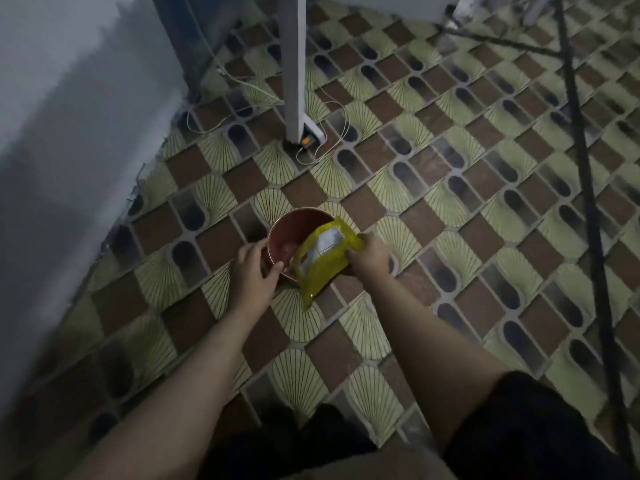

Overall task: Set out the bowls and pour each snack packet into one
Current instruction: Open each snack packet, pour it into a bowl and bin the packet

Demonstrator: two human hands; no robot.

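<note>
A reddish-brown bowl [294,225] sits low over the patterned floor in the middle of the head view. My left hand [254,268] grips its near left rim. A yellow snack packet [323,256] with a white label lies tilted across the bowl's right side. My right hand [369,256] is shut on the packet's upper right end. Something pale reddish shows inside the bowl, too dim to identify. The bowl's right half is hidden behind the packet.
A white post [293,64] stands on the tiled floor [450,237] beyond the bowl, with a small orange-lit device [308,142] and thin cables at its base. A grey wall [62,133] runs along the left. Dark rods [585,168] cross the right side.
</note>
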